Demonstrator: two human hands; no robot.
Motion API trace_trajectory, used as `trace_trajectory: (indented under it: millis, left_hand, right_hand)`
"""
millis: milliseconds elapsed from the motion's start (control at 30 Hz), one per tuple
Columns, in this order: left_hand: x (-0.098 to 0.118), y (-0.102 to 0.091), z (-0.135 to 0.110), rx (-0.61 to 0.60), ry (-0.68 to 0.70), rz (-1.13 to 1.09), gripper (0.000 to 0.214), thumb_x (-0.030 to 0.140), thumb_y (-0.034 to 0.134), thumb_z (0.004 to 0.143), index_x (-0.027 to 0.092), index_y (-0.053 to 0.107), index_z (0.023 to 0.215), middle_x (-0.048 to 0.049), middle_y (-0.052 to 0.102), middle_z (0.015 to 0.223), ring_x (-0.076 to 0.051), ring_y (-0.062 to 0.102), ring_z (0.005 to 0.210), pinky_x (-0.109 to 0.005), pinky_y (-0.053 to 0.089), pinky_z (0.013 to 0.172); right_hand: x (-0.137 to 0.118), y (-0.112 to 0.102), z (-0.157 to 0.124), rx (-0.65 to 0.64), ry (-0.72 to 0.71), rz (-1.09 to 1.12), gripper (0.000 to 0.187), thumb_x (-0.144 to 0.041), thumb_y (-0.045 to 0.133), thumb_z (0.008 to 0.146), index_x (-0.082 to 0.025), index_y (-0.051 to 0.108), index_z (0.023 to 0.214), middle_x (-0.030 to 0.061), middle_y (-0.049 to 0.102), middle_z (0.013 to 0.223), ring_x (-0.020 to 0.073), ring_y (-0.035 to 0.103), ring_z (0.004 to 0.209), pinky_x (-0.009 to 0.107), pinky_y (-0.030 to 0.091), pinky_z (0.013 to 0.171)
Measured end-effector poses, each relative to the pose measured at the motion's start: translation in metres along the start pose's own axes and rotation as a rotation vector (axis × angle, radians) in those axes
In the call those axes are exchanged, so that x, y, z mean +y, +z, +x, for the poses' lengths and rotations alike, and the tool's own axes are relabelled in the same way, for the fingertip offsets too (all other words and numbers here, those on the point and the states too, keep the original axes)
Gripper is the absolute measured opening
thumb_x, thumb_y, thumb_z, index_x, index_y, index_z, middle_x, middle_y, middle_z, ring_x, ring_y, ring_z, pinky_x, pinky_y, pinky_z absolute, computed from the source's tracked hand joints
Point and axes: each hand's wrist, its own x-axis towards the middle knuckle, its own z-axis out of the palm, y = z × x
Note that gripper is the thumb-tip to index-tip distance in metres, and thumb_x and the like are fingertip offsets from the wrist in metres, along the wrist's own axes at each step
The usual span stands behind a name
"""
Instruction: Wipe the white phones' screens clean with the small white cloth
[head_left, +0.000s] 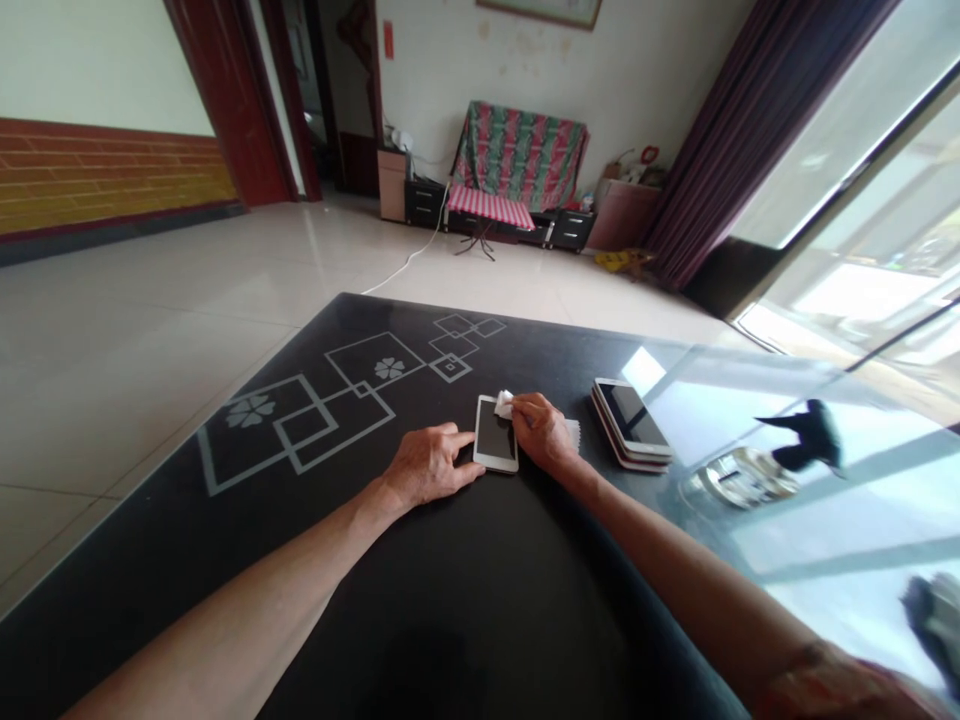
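Observation:
A white smartphone (495, 437) with a dark screen lies face up on the black glass-topped table (420, 560). My left hand (431, 465) steadies it from the left, thumb and forefinger apart and pressed against its edge. At the upper right of the screen, my right hand (541, 428) pinches a crumpled white tissue (504, 404) against the glass. Another piece of white tissue (574, 433) shows just beyond the right hand, partly hidden by it. To the right lies a small stack of phones (631, 420), the top one white with a dark screen.
A round glass dish (746, 478) and a black object (810, 437) stand on the table's right side, in window glare. A dark blurred item (934, 625) is at the lower right. Beyond the table are a striped folding table (491, 207) and a purple curtain (757, 130).

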Motion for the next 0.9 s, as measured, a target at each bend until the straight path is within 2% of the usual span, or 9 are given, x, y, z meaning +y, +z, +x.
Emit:
trace_trajectory:
  millis: [300,433,600,767,900]
  left_hand:
    - [-0.001,0.001,0.000,0.005,0.006,-0.014,0.030,0.046,0.062,0.077,0.025,0.070,0.097,0.0027,0.057,0.070,-0.011,0.055,0.061,-0.023,0.033,0.054]
    - [-0.001,0.001,0.000,0.003,-0.001,-0.011,0.032,0.047,0.063,0.076,0.025,0.070,0.097,0.0027,0.057,0.070,-0.011,0.055,0.062,-0.023,0.035,0.054]
    - [-0.001,0.001,0.000,0.003,-0.002,-0.002,0.033,0.048,0.062,0.077,0.025,0.070,0.100,0.0023,0.058,0.071,-0.012,0.056,0.063,-0.024,0.036,0.055]
    - [-0.001,0.002,0.000,0.003,0.000,-0.003,0.033,0.048,0.062,0.077,0.026,0.069,0.100,0.0022,0.058,0.072,-0.012,0.056,0.063,-0.024,0.037,0.056]
    - [-0.001,0.003,0.000,-0.003,-0.009,-0.009,0.031,0.048,0.062,0.077,0.026,0.069,0.097,0.0019,0.058,0.072,-0.012,0.056,0.064,-0.023,0.036,0.055]
  right_hand:
    - [-0.020,-0.037,-0.045,-0.139,-0.109,0.057,0.026,-0.018,0.050,0.085,-0.024,0.072,0.097,0.0050,0.067,0.104,0.0176,0.064,0.093,0.031,0.053,0.086]
    - [-0.026,-0.046,-0.053,-0.178,-0.151,0.037,0.027,-0.016,0.050,0.084,-0.026,0.071,0.099,0.0047,0.067,0.106,0.0180,0.063,0.095,0.032,0.052,0.086]
    - [-0.015,-0.039,-0.030,-0.197,-0.181,-0.003,0.027,-0.013,0.050,0.082,-0.024,0.072,0.096,0.0041,0.067,0.104,0.0180,0.061,0.095,0.032,0.050,0.089]
    - [0.000,-0.019,0.004,-0.162,-0.154,-0.050,0.029,-0.011,0.049,0.080,-0.023,0.073,0.090,0.0043,0.068,0.101,0.0176,0.062,0.093,0.030,0.049,0.089]
    - [0.002,-0.004,0.020,-0.135,-0.126,-0.077,0.028,-0.009,0.048,0.078,-0.022,0.073,0.080,0.0031,0.069,0.096,0.0167,0.063,0.089,0.029,0.049,0.089]
